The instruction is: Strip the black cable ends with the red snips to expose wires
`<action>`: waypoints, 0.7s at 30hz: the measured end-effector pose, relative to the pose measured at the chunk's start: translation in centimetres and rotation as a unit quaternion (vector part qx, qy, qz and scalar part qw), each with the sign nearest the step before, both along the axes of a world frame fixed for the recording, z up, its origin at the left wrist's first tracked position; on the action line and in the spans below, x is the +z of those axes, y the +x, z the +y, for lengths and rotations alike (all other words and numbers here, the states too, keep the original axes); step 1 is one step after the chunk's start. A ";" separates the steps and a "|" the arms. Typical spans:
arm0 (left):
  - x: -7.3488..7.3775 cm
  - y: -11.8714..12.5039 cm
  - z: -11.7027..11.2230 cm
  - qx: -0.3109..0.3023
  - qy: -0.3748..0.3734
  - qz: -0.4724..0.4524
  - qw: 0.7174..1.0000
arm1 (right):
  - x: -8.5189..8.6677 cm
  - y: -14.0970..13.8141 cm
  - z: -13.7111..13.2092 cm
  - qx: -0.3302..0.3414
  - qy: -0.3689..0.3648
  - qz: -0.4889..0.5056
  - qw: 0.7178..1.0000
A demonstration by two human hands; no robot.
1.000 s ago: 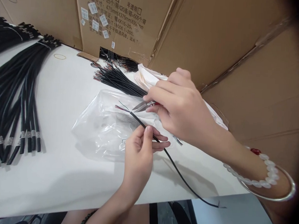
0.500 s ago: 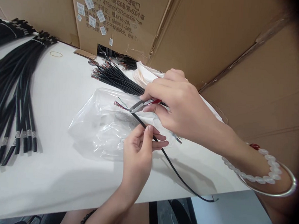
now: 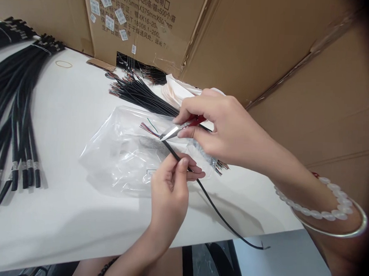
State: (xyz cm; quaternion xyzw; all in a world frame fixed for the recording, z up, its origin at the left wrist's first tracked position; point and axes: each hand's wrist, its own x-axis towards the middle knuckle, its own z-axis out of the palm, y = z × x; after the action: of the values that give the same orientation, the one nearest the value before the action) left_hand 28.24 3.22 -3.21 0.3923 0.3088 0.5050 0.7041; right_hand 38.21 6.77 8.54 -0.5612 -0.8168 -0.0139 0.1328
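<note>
A thin black cable (image 3: 212, 203) is pinched between the thumb and fingers of my left hand (image 3: 171, 184), and its long tail droops to the right past the table edge. At its upper left end, fine coloured wires (image 3: 149, 128) fan out, one green strand apart from the red and dark ones. My right hand (image 3: 216, 121) grips small red-handled cutting pliers (image 3: 196, 121). Their metal jaws touch the cable where the wires leave the black jacket. Under both hands lies a clear plastic bag (image 3: 109, 158), with more wire ends showing at its right side.
Behind the bag lies a bundle of black cables (image 3: 140, 92) with stripped ends, beside white wrapping (image 3: 176, 90). Thicker tied black cables (image 3: 19, 104) cover the left of the white table (image 3: 75, 223). Cardboard boxes (image 3: 141, 24) wall off the back and right. A rubber band (image 3: 64, 64) lies at the left.
The pliers have turned slightly in my right hand, showing more of the red handles and brighter jaws. My left hand keeps its hold on the cable. The whole view has shifted a little.
</note>
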 end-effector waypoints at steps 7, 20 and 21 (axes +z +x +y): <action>-0.1 0.0 -0.1 0.005 0.028 0.015 0.999 | -0.1 1.0 0.8 0.006 -0.084 0.085 0.993; 0.3 -0.4 -0.3 0.003 -0.010 0.033 0.999 | 1.2 -0.3 0.1 -0.049 0.000 -0.065 0.997; 0.4 -0.5 -0.2 0.001 -0.015 0.035 0.999 | 1.2 -0.3 0.0 -0.049 0.005 -0.064 0.997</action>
State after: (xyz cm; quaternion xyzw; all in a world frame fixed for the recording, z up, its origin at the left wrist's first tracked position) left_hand 27.76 2.97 -2.81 0.3992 0.3413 0.4872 0.6977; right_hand 37.88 6.76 9.79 -0.5975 -0.7953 -0.0602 0.0827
